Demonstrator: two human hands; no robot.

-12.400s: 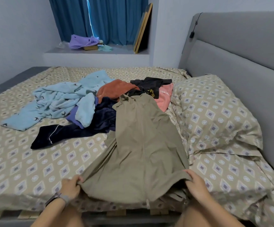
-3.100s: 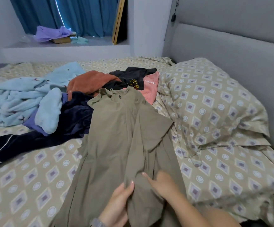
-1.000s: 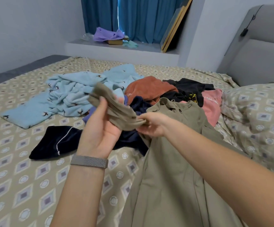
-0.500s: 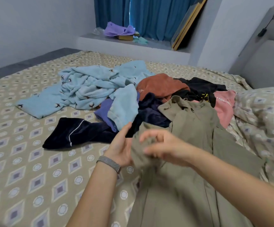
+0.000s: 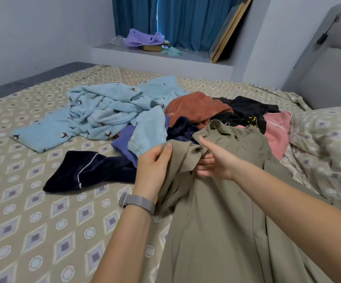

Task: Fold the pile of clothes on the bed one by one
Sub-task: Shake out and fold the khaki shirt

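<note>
Olive garment [image 5: 222, 211]: spread lengthwise on the bed, collar end toward the pile, lower part running off the near edge of the view; one bunched part, likely a sleeve, is lifted between the hands
Left hand [image 5: 153, 166]: thumb and fingers curled round the bunched olive cloth, gripping it from the left; a grey mesh watch band [image 5: 138, 203] sits on the wrist
Right hand [image 5: 214, 160]: reaches across from the right, thumb pointing out over the cloth, fingers curled into the bunched fold and pinching it
Pile of clothes [image 5: 186, 121]: in the middle of the bed, just beyond the hands, touching the collar of the olive garment
Light blue robe [image 5: 104, 113]: crumpled on the left of the pile, with small dark bird marks, one part draped over a purple piece [image 5: 124, 141]
Navy garment [image 5: 88, 170]: dark with a white piping line, stretched toward the left, partly under the blue and purple cloth
Rust-coloured top [image 5: 194, 107]: at the back of the pile, beside a black garment [image 5: 247, 113] with a yellow print
Pink garment [image 5: 277, 131]: at the right of the pile, against the pillow [image 5: 328, 139]
Bed [image 5: 32, 221]: covered with a beige sheet with diamond and circle pattern; the pillow wears the same pattern
Ledge [image 5: 165, 56]: behind the bed, below blue curtains [image 5: 175, 19], holding a purple cloth [image 5: 143, 38] and leaning frames [image 5: 228, 31]
</note>
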